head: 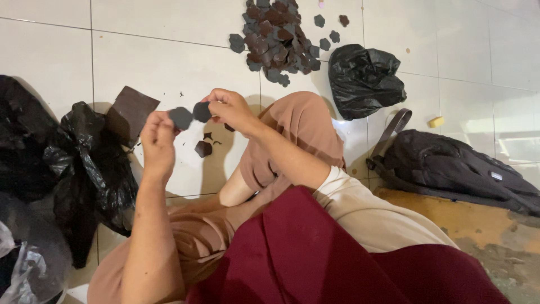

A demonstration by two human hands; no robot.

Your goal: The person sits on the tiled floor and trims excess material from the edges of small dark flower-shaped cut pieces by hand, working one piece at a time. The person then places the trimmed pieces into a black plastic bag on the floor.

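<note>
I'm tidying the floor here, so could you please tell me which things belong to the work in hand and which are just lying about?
In use:
left hand with dark cutout
right hand with second cutout
cutout pile
brown sheet

Lying about:
backpack
black bag
yellow block

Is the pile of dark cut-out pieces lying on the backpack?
No, the pile of dark pieces lies on the white tiled floor, apart from the black backpack at the right.

Glossy white tile floor (169,62), grey grout lines; worn yellow patch (450,217) lower right.
</note>
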